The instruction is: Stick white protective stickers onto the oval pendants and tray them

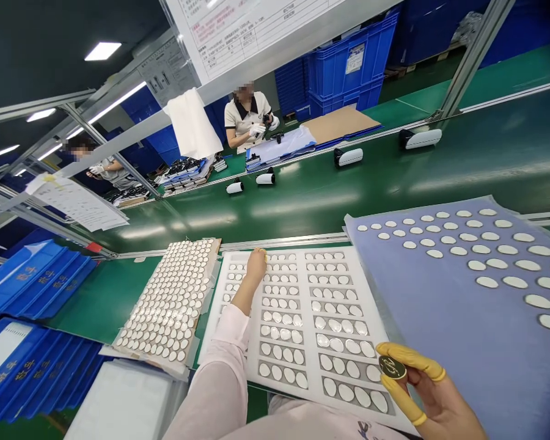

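My right hand (428,391) sits at the lower right with yellow finger cots on thumb and forefinger, pinching a small round gold-rimmed dark disc (392,367). My left hand (256,266) reaches forward in a pink sleeve and rests its closed fingers on the far edge of a white tray (302,318) filled with rows of oval silvery pieces. What its fingertips hold is hidden. To the right lies a lavender sheet (462,330) carrying several white oval pieces in rows. A stack of sheets (172,299) packed with small white ovals lies left of the tray.
A green conveyor belt (348,189) runs beyond the tray, carrying several white devices (348,157). Two people work on its far side. Blue crates (27,278) stand at the left and at the back. Papers hang from the metal frame overhead.
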The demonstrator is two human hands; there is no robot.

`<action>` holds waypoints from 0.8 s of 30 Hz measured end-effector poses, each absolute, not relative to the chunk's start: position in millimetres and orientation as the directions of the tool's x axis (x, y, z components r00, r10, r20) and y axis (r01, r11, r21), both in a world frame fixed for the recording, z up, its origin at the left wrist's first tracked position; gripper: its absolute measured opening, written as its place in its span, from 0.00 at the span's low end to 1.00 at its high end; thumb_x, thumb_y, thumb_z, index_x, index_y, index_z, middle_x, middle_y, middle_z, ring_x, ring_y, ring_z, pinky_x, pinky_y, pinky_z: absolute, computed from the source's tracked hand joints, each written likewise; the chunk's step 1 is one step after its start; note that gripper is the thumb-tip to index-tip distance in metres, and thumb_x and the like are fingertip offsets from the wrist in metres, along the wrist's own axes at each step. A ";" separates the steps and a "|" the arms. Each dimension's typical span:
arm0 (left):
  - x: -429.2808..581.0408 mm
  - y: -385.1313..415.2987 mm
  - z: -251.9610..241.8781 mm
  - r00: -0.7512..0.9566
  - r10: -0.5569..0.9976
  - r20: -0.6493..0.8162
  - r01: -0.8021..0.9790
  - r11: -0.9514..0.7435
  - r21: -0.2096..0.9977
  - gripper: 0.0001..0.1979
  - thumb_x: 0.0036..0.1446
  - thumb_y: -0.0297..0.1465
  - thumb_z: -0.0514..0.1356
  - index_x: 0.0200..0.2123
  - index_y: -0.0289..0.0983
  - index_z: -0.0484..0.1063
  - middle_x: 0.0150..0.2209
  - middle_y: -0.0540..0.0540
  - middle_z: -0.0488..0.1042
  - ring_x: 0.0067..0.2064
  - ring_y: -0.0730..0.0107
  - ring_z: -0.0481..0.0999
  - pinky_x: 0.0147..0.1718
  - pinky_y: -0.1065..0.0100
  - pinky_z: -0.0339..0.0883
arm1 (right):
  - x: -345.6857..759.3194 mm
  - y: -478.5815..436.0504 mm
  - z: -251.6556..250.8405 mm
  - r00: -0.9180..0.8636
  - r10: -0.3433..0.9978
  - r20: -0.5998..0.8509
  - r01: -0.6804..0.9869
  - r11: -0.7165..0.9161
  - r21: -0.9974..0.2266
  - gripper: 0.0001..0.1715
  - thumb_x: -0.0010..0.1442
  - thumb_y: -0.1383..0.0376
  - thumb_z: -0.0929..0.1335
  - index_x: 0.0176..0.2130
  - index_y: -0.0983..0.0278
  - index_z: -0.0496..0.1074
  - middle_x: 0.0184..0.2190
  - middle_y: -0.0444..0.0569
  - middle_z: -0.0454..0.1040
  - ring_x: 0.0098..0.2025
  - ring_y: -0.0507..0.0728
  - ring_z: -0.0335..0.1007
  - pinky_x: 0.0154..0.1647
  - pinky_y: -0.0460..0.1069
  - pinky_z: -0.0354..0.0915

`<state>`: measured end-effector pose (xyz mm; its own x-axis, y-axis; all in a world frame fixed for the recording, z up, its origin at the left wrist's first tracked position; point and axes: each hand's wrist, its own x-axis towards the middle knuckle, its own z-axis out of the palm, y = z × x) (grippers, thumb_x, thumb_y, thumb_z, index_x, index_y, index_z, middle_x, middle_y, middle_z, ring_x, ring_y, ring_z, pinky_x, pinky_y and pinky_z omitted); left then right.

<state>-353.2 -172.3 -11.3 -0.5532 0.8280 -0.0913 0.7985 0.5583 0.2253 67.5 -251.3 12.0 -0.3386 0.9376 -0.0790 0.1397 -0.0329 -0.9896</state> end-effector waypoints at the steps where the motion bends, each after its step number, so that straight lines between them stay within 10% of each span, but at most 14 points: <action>1: -352.3 -173.0 -12.1 -0.552 0.829 -0.089 0.798 0.556 0.233 0.18 0.65 0.37 0.60 0.55 0.36 0.70 0.54 0.40 0.72 0.51 0.59 0.75 0.49 0.53 0.74 | 65.4 -252.2 13.5 -0.317 0.945 -0.084 0.141 -0.040 -0.989 0.23 0.57 0.52 0.73 0.50 0.55 0.74 0.39 0.48 0.79 0.44 0.58 0.77 0.48 0.47 0.74; 12: -325.5 -170.8 32.6 -0.521 0.849 -0.085 0.744 0.501 0.441 0.16 0.65 0.36 0.60 0.54 0.36 0.71 0.55 0.40 0.72 0.53 0.58 0.74 0.51 0.51 0.72 | 45.4 -267.4 41.5 -0.219 0.974 0.062 0.017 0.067 -0.998 0.15 0.62 0.55 0.71 0.48 0.56 0.72 0.46 0.51 0.76 0.39 0.55 0.73 0.42 0.50 0.72; 18: -219.7 -229.3 66.0 -0.209 0.965 -0.156 0.649 0.256 0.717 0.11 0.67 0.32 0.56 0.43 0.39 0.79 0.46 0.45 0.78 0.45 0.68 0.77 0.46 0.68 0.71 | 42.1 -260.5 51.4 -0.202 0.917 0.343 -0.155 0.316 -0.936 0.14 0.60 0.71 0.72 0.44 0.54 0.72 0.43 0.51 0.75 0.42 0.57 0.75 0.31 0.48 0.73; 21: -171.0 -267.2 75.8 0.199 0.955 -0.218 0.200 0.178 0.963 0.20 0.64 0.46 0.58 0.43 0.35 0.78 0.42 0.41 0.77 0.42 0.67 0.76 0.41 0.67 0.70 | 36.3 -261.1 58.2 -0.204 0.896 0.395 -0.169 0.365 -0.916 0.18 0.59 0.75 0.71 0.44 0.54 0.71 0.42 0.49 0.73 0.29 0.51 0.70 0.25 0.47 0.70; 24: -143.1 -287.8 83.8 0.309 0.931 -0.194 -0.156 0.251 0.955 0.27 0.53 0.54 0.65 0.41 0.34 0.77 0.38 0.43 0.73 0.40 0.67 0.74 0.41 0.65 0.69 | 33.5 -263.6 59.1 -0.221 0.864 0.452 -0.120 0.436 -0.892 0.19 0.57 0.76 0.71 0.42 0.54 0.71 0.39 0.48 0.73 0.28 0.52 0.69 0.23 0.47 0.69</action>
<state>-143.1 -287.8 83.8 0.3086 0.9311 -0.1944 -0.1562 0.2512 0.9553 33.5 -263.6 59.1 -0.2213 0.8640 0.4522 -0.1201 0.4360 -0.8919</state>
